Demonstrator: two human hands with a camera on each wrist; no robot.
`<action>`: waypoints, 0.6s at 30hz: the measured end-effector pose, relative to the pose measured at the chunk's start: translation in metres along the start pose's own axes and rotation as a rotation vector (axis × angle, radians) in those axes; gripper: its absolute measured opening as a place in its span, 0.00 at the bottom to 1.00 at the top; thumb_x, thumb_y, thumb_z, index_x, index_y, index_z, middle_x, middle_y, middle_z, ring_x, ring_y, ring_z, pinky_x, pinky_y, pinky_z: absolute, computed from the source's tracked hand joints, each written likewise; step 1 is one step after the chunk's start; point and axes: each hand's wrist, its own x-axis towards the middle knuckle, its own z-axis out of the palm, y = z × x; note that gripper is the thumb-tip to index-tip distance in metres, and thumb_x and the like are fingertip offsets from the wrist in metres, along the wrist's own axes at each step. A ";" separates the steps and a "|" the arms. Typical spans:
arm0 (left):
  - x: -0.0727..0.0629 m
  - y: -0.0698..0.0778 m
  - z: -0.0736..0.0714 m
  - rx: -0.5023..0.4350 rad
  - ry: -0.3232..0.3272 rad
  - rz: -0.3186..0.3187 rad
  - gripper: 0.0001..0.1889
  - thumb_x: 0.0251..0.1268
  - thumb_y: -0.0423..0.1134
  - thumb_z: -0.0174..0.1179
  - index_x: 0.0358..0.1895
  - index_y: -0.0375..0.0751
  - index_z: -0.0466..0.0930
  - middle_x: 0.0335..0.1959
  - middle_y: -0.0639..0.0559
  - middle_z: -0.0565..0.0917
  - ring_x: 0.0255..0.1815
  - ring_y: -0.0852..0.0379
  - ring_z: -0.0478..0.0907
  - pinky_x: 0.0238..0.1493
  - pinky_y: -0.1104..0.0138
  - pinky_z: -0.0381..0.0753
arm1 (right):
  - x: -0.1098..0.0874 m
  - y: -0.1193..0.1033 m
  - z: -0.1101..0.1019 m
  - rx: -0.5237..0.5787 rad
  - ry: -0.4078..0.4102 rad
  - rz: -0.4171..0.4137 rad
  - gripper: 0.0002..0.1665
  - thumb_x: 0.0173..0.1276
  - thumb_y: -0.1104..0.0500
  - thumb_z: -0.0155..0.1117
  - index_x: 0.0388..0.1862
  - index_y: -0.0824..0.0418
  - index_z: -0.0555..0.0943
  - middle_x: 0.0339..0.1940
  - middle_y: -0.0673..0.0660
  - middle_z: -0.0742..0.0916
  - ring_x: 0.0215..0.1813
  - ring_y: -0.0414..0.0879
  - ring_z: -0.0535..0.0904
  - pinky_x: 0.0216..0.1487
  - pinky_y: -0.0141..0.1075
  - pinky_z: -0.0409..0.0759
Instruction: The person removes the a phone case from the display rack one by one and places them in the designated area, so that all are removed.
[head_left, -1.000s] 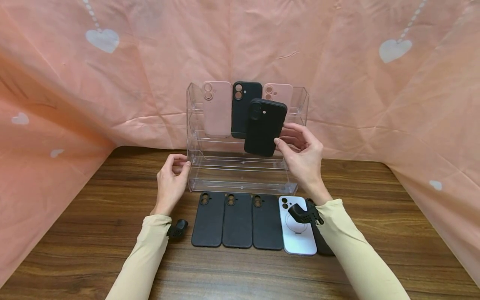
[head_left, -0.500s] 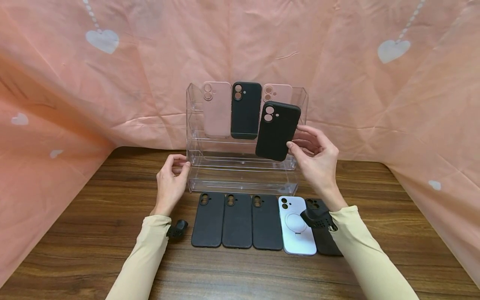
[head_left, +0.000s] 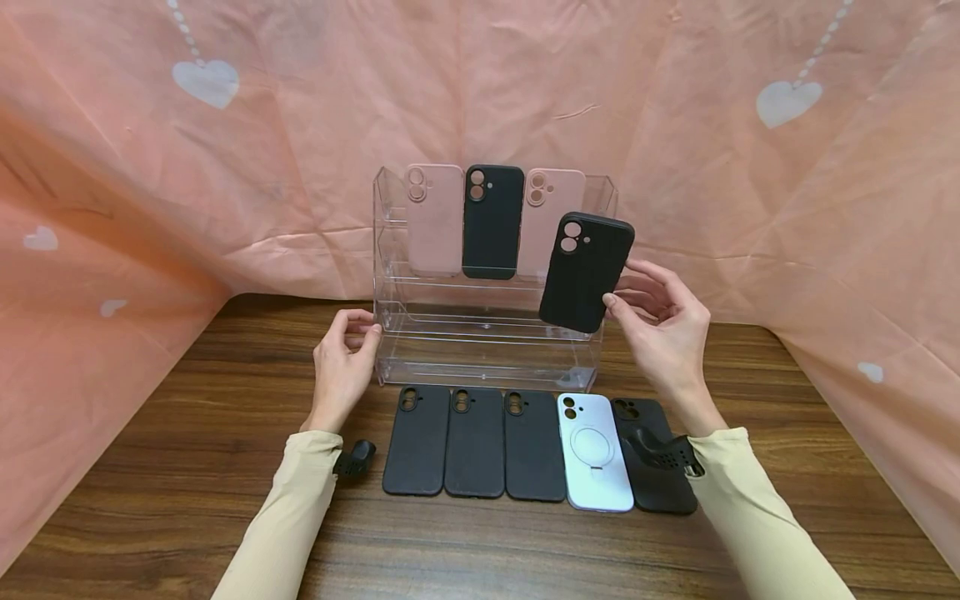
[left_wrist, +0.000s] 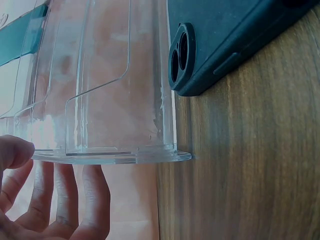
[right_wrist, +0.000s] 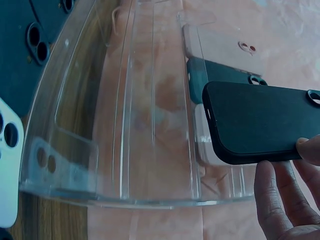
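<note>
My right hand point(head_left: 663, 329) pinches a black phone case point(head_left: 587, 271) by its lower right edge, thumb in front and fingers behind. The case is tilted, in front of the right end of a clear stepped display stand point(head_left: 483, 327). In the right wrist view the same black phone case point(right_wrist: 265, 122) overlaps the cases on the stand's top tier. My left hand point(head_left: 345, 358) holds the stand's left side edge; in the left wrist view its thumb point(left_wrist: 17, 151) lies at the edge, with the fingers along the outer side. A pink case point(head_left: 435, 221), a dark case point(head_left: 492, 221) and another pink case point(head_left: 546, 200) stand on the top tier.
On the wooden table point(head_left: 480, 550), before the stand, lies a row of cases: several black ones point(head_left: 416, 442) and a white case point(head_left: 595, 454) with a ring. My right wrist's camera hangs over the rightmost black case point(head_left: 660, 483). Pink cloth point(head_left: 480, 83) hangs behind.
My right hand has moved the black case rightward and slightly down, uncovering more of the right pink case. My left hand has stayed at the stand's left side.
</note>
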 end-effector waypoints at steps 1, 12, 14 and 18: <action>0.000 0.000 0.000 -0.001 -0.001 0.000 0.10 0.70 0.37 0.62 0.51 0.42 0.81 0.43 0.43 0.88 0.38 0.49 0.87 0.35 0.81 0.74 | 0.000 0.000 -0.002 -0.007 0.002 -0.001 0.29 0.59 0.76 0.72 0.61 0.63 0.82 0.43 0.45 0.91 0.41 0.37 0.89 0.43 0.26 0.86; 0.000 0.000 0.000 0.008 -0.004 -0.006 0.10 0.71 0.37 0.62 0.51 0.42 0.81 0.43 0.44 0.88 0.39 0.50 0.86 0.36 0.80 0.75 | -0.005 0.004 -0.025 -0.122 0.027 0.014 0.31 0.59 0.75 0.72 0.63 0.61 0.82 0.44 0.41 0.91 0.42 0.35 0.89 0.44 0.23 0.85; 0.000 0.000 0.000 0.009 -0.003 -0.004 0.10 0.71 0.37 0.62 0.51 0.42 0.81 0.43 0.44 0.88 0.39 0.49 0.87 0.36 0.80 0.74 | -0.006 0.005 -0.030 -0.146 0.030 0.015 0.32 0.59 0.75 0.72 0.63 0.61 0.82 0.44 0.41 0.91 0.43 0.35 0.89 0.45 0.23 0.85; 0.001 0.000 -0.001 0.009 -0.002 0.004 0.10 0.70 0.37 0.62 0.51 0.42 0.81 0.43 0.43 0.88 0.39 0.49 0.87 0.36 0.80 0.74 | -0.008 0.007 -0.040 -0.188 0.035 0.011 0.32 0.59 0.75 0.72 0.63 0.61 0.82 0.44 0.39 0.90 0.43 0.33 0.88 0.45 0.22 0.84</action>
